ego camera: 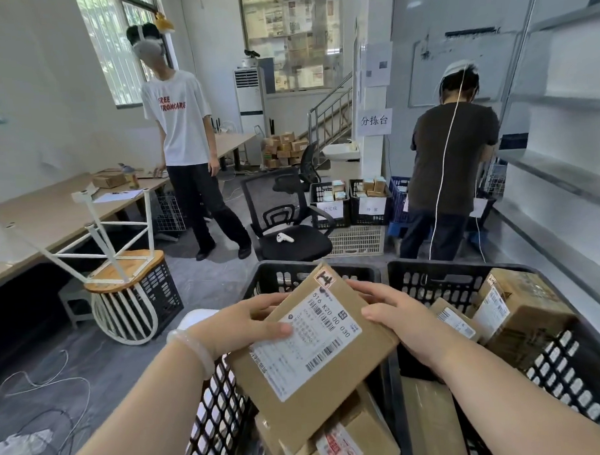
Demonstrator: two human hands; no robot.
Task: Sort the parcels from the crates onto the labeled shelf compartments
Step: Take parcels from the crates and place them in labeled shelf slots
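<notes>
While the parcel (313, 342) is hovering label-up over the left crate (216, 410), likely for reading, the left grip (241, 326) is pinching its 9 o'clock edge and the right grip (393, 319) is clasping its 3 o'clock edge. The shelf (545, 178) is standing at 2 o'clock.

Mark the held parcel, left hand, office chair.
held parcel (309, 342), head view, on its white shipping label
left hand (237, 326), head view, back of the hand
office chair (309, 244), head view, black seat cushion
</notes>
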